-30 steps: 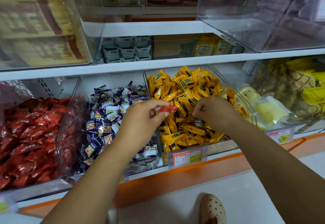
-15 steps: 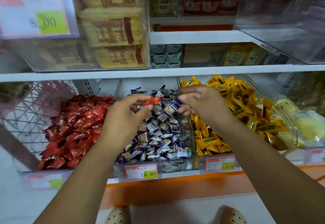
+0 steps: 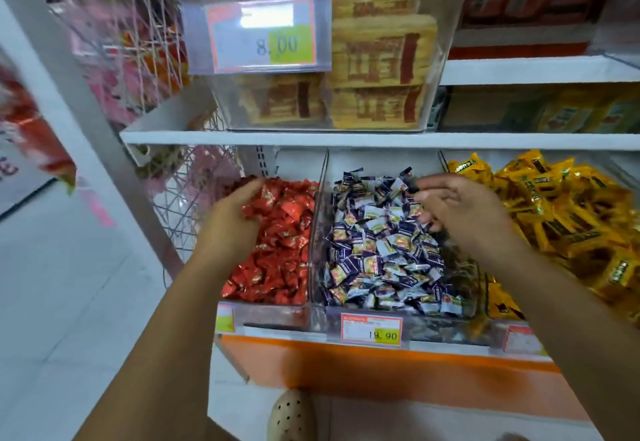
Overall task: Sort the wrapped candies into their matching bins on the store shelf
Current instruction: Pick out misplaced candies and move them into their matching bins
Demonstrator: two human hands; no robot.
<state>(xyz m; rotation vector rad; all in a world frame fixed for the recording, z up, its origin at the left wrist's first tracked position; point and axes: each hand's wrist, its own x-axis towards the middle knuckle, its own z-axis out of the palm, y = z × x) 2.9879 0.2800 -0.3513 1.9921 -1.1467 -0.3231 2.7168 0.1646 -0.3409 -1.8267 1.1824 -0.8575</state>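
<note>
Wrapped candies: sorted by colour in three clear bins, side by side on the lower shelf (image 3: 284,331)
Red candies (image 3: 277,250): in the left bin (image 3: 270,312), heaped higher toward the back
Blue-and-white candies (image 3: 377,250): in the middle bin (image 3: 440,328), reaching up to its front wall
Yellow candies (image 3: 561,212): in the right bin (image 3: 485,331), partly hidden behind the right forearm
Left hand (image 3: 235,222): lowered on the red heap, thumb on top, fingers curled down among the wrappers; cannot tell if pinching a candy or only touching
Right hand (image 3: 460,212): above the back part of the middle bin, fingers apart and loosely stretched to the left, gripping nothing that shows; small dark blur at the fingertips, too unclear to name
Both hands: well apart, each over its own bin
Price tag (image 3: 371,332): on the front of the middle bin, reading 19.90
Upper shelf (image 3: 346,139): carrying a clear box (image 3: 446,69) of stacked yellowish packs, with a second tag (image 3: 259,35) reading 8.00 on its front
Wire rack (image 3: 180,205): just left of the left bin, blurred
Orange strip (image 3: 381,368): under the lower shelf edge
Beige shoe (image 3: 294,413): perforated tip on the floor below
</note>
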